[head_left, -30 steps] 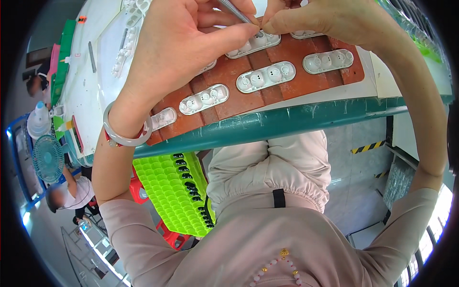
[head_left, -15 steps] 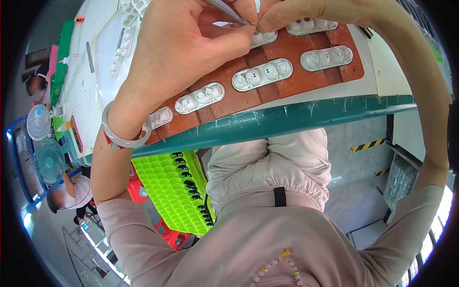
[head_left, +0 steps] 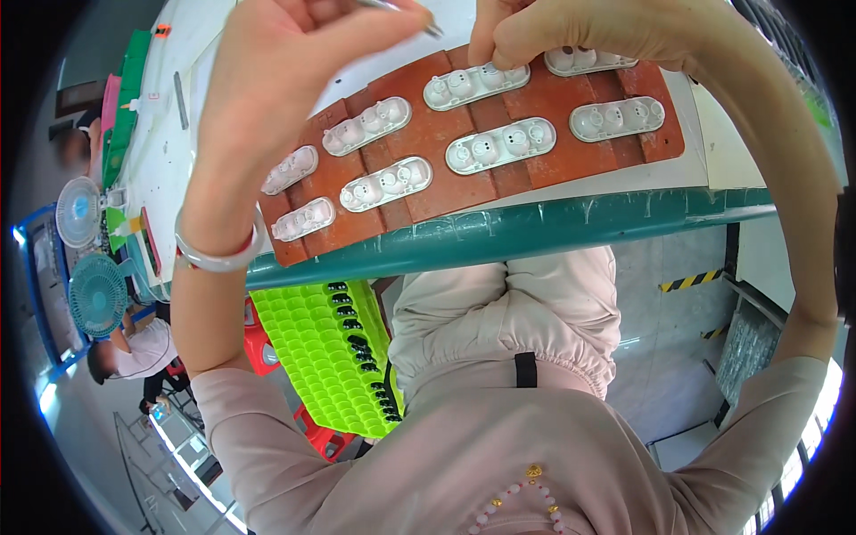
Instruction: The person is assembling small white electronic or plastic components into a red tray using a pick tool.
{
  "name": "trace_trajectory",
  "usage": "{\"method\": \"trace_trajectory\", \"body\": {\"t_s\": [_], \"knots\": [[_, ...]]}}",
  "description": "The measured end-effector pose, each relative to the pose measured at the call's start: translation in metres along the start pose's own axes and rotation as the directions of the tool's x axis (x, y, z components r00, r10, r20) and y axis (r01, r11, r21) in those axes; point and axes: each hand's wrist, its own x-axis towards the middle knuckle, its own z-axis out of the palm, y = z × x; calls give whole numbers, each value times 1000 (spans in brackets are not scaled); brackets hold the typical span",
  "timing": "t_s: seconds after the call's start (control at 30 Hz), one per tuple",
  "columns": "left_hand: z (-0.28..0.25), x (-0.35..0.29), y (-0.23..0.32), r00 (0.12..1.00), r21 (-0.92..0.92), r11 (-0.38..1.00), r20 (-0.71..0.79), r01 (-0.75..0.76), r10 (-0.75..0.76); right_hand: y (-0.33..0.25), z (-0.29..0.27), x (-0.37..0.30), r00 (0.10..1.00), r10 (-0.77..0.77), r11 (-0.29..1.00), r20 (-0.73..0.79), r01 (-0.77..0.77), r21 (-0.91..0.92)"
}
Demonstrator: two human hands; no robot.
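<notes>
My left hand (head_left: 276,76) is raised over the board's far left part, blurred by motion, fingers closed around a slim grey metal tool (head_left: 432,28) with a narrow tip; the tool's kind is unclear. At the board's far edge, my right hand (head_left: 535,36) has thumb and fingertips pressed together on the right end of a white oval plastic part (head_left: 459,86). Anything small between those fingertips is hidden. This part has rounded, face-like bumps in a row. Several similar parts, such as one oval part (head_left: 499,145) near the middle, lie on the reddish-brown board (head_left: 428,201).
The white tabletop (head_left: 205,53) has a green front edge (head_left: 499,223). A thin grey strip (head_left: 181,101) lies at left. Below hangs a bright green ridged panel (head_left: 316,357) with black pieces; red stools (head_left: 325,437) stand behind. Fans (head_left: 96,294) and other people are far left.
My left hand has drawn away from the oval part toward the left with the metal tool, uncovering more parts on the board. My right hand stays at that part's end.
</notes>
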Motion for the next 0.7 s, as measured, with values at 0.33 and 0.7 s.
{"method": "trace_trajectory", "body": {"t_s": [0.33,0.7], "knots": [[24,-17,5,993,6,994,18,112,-113,-19,0,25,580,787,599,212,-800,-38],[33,-15,7,996,129,989,62,-67,59,-10,5,20,681,703,695,207,-719,8]]}}
